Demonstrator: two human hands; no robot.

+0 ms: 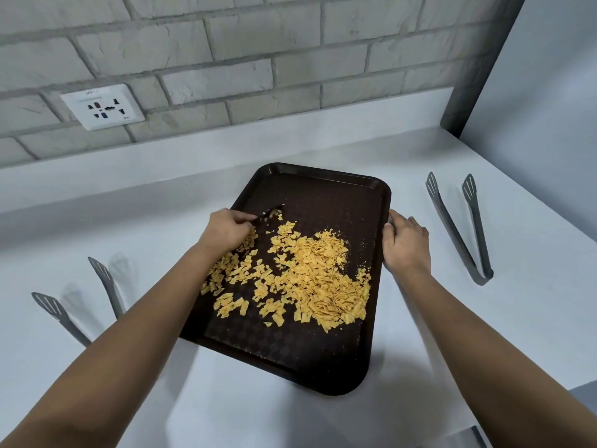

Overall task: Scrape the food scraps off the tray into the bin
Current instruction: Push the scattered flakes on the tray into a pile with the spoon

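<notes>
A dark brown tray [323, 195] lies on the white counter, strewn with yellow crumbled food scraps [300, 273] over its middle and right side. My left hand [227, 229] is over the tray's left part and grips a small dark utensil [269, 213] whose tip lies among the upper scraps. My right hand [405, 245] holds the tray's right rim, fingers curled over the edge. No bin is in view.
Grey tongs [460, 227] lie on the counter to the right of the tray. A second pair of tongs [106, 282] lies to the left, partly behind my left forearm. A brick wall with a socket [103, 106] runs behind. The counter's front right corner [578, 388] drops off.
</notes>
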